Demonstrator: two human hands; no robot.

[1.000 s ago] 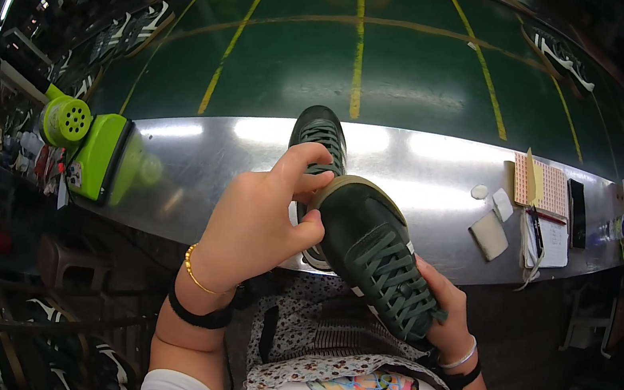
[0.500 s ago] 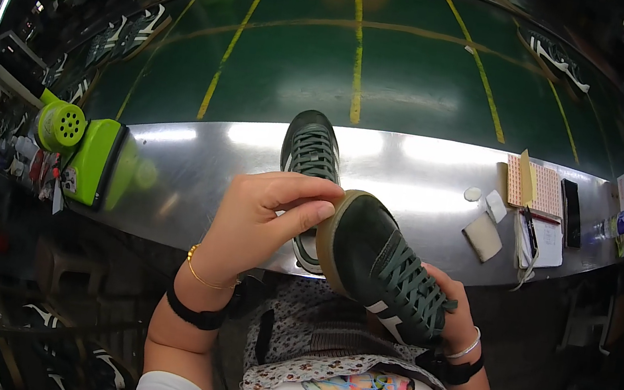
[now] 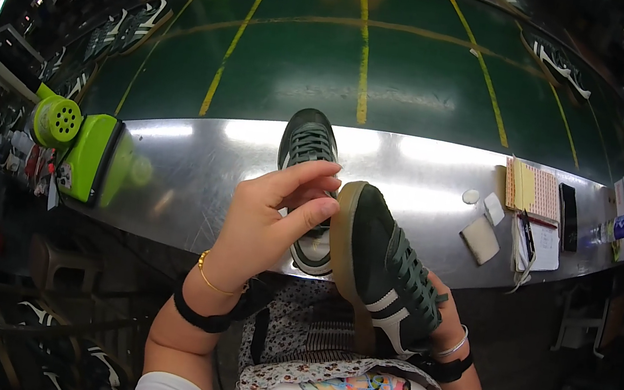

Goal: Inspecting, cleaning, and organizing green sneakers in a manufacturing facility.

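A dark green sneaker (image 3: 375, 229) with pale side stripes and a gum sole is held up over the front edge of the metal bench. My right hand (image 3: 449, 316) is closed round its heel end, the fingers partly hidden behind the shoe. Beside the toe is my left hand (image 3: 274, 205), thumb and fingers apart with nothing seen between them; the thumb tip is at the sole's edge, and I cannot tell if it touches. Behind that hand a matching sneaker (image 3: 311, 137) lies on the bench, toe pointing away, its middle partly covered.
On the metal bench (image 3: 190, 201), a lime-green device (image 3: 91, 158) stands at left. At right lie a beige block (image 3: 479, 239), a notebook (image 3: 538, 249) with a pen, and a dark phone (image 3: 567, 217). Beyond is a green surface (image 3: 300, 56) with yellow lines; more sneakers (image 3: 140, 24) sit far left.
The held sneaker has turned, showing more of its striped side and sole edge. My left thumb and fingers have spread apart at the toe.
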